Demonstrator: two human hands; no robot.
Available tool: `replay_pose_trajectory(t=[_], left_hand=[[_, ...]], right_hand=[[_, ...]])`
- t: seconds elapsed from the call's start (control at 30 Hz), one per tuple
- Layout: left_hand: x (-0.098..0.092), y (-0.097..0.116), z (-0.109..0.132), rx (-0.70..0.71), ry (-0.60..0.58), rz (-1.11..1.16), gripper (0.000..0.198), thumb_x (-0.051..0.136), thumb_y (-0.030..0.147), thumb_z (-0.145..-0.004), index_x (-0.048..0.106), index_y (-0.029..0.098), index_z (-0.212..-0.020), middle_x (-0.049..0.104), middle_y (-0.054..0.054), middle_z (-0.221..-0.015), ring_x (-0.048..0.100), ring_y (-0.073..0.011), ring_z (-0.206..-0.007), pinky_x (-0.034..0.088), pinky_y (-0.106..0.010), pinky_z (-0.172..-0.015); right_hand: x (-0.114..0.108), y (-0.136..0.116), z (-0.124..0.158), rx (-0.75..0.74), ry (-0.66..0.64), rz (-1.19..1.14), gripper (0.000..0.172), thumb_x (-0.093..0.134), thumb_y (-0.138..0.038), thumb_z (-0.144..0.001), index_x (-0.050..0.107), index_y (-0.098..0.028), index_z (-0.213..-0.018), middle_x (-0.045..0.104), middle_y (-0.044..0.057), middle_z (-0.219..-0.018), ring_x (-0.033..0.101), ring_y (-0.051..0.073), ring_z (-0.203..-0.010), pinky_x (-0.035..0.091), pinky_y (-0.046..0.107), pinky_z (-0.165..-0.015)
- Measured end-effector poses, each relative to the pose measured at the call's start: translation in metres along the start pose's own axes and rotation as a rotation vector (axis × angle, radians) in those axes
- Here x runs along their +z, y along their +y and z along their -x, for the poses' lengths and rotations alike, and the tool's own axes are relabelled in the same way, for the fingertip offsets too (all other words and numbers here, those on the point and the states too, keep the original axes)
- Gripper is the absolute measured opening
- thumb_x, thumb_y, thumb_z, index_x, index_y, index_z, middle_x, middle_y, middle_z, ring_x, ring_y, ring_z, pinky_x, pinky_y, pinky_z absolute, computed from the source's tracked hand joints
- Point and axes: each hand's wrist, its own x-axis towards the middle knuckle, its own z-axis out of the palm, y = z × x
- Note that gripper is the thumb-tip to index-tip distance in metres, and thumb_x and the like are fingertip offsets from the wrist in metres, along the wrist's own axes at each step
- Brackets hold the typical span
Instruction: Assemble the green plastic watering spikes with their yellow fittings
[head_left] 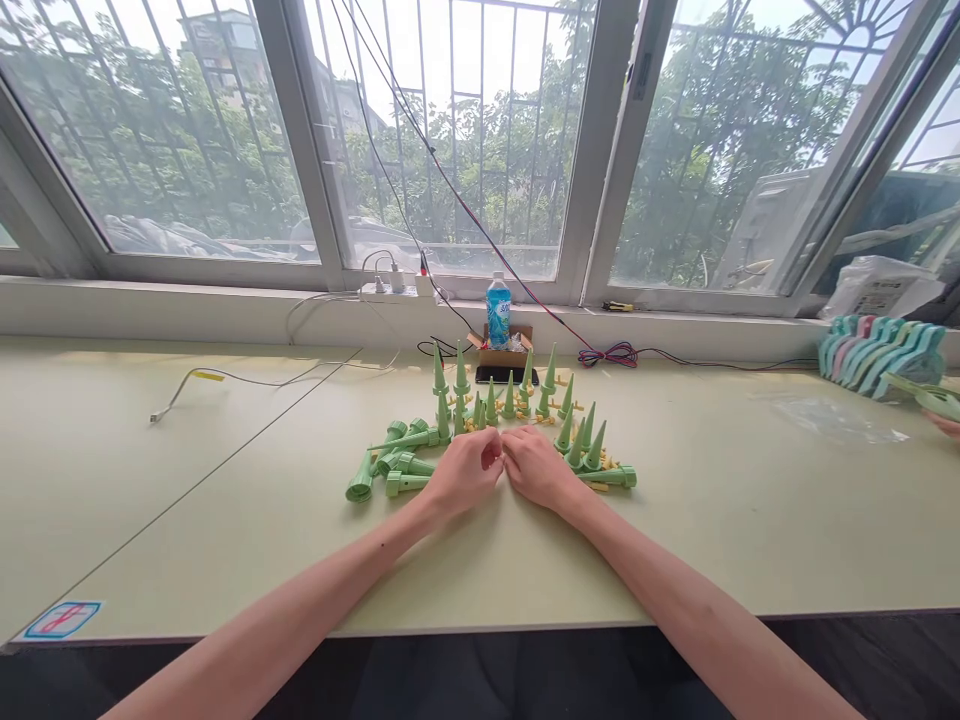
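My left hand (466, 468) and my right hand (534, 466) meet at the middle of the table, fingers curled and fingertips together. Whatever they pinch is hidden or too small to name. Around them are several green cone-shaped spikes; some stand upright behind my hands, like the spike (439, 370). To the left, more lie on their sides, among them a spike (360, 480) with its round end toward me. By my right wrist another spike (619, 477) lies flat. Small yellow pieces (607, 462) are scattered among the upright ones.
Behind the spikes stand a blue bottle (498, 312), a small cardboard box (504, 356) and a dark phone (491, 375). A cable bundle (609, 354) lies at the back. Pastel hangers (877, 355), a plastic bag (844, 418) and another person's hand (942, 424) are at right.
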Motion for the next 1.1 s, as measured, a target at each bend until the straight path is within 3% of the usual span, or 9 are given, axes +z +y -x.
replay_pose_trajectory(t=[0.27, 0.63, 1.1], left_hand=[[0.001, -0.001, 0.000, 0.004, -0.024, 0.022, 0.012, 0.049, 0.019, -0.078, 0.046, 0.019, -0.066, 0.057, 0.000, -0.064, 0.049, -0.0136, -0.060, 0.036, -0.025, -0.057], [0.000, 0.002, 0.000, 0.019, -0.056, 0.008, 0.016, 0.048, 0.019, -0.080, 0.044, 0.019, -0.064, 0.056, 0.001, -0.064, 0.048, -0.0132, -0.060, 0.035, -0.025, -0.056], [0.000, 0.002, 0.000, 0.061, -0.105, 0.025, 0.015, 0.049, 0.020, -0.083, 0.052, 0.017, -0.068, 0.060, 0.000, -0.067, 0.049, -0.0124, -0.060, 0.037, -0.024, -0.057]], right_hand=[[-0.004, -0.001, 0.003, -0.043, -0.016, -0.060, 0.026, 0.043, -0.001, -0.083, 0.063, -0.016, -0.091, 0.065, 0.007, -0.089, 0.054, 0.019, -0.091, 0.039, 0.031, -0.086], [-0.004, 0.000, 0.004, -0.003, -0.005, -0.066, 0.020, 0.043, -0.005, -0.086, 0.060, -0.016, -0.090, 0.063, 0.007, -0.091, 0.055, 0.019, -0.091, 0.039, 0.031, -0.085], [-0.011, -0.003, 0.011, -0.038, -0.082, -0.113, 0.031, 0.043, -0.008, -0.087, 0.059, -0.018, -0.111, 0.062, 0.008, -0.108, 0.055, 0.020, -0.103, 0.043, 0.032, -0.087]])
